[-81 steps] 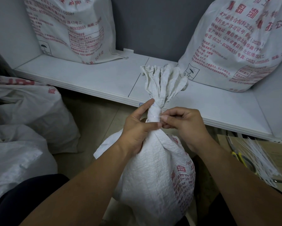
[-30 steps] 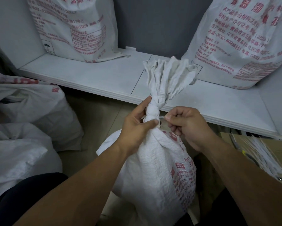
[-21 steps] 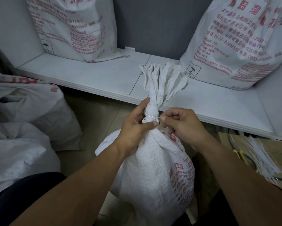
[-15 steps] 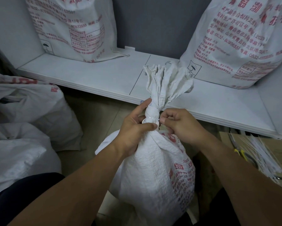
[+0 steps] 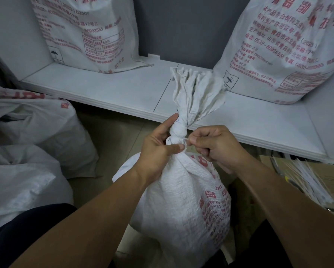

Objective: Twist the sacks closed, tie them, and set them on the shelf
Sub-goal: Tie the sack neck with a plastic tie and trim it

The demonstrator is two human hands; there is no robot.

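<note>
A white woven sack (image 5: pixel 181 200) with red print stands on the floor in front of me, its neck twisted tight and its mouth fanned out above. My left hand (image 5: pixel 158 147) grips the twisted neck, thumb pressed across its front. Just right of the neck, my right hand (image 5: pixel 214 146) pinches a thin white tie (image 5: pixel 185 140) that wraps the neck. The white shelf (image 5: pixel 123 93) runs across behind the sack.
Two tied white sacks stand on the shelf, one at back left (image 5: pixel 85 33) and one at back right (image 5: pixel 289 49). More sacks (image 5: pixel 27 142) lie on the floor at left. A bundle of white ties (image 5: pixel 307 176) lies on cardboard at right.
My right hand has kept working the tie beside the neck, pulling out to the right and coming back close. My left hand has stayed gripped on the neck.
</note>
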